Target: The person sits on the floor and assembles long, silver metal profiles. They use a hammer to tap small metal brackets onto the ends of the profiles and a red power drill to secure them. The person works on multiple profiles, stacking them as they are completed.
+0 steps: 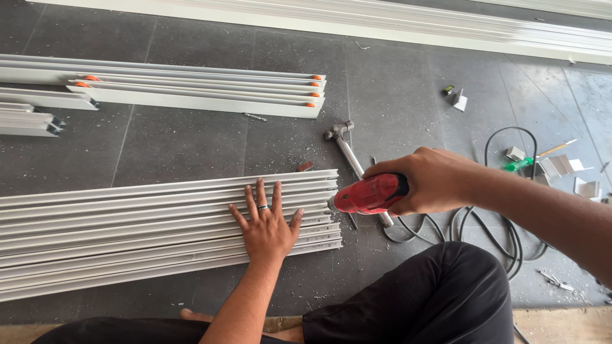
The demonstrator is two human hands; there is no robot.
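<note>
My left hand lies flat, fingers spread, on a row of long silver aluminium profiles laid side by side on the dark floor. A ring sits on one finger. My right hand grips a red electric drill held sideways, its nose against the right ends of the profiles. The drill's black cord loops over the floor to the right.
A hammer lies behind the drill. More aluminium profiles with orange end pieces lie further back, and long white strips at the top. Small brackets, a green-handled screwdriver, screws and metal shavings are scattered right. My knee is bottom centre.
</note>
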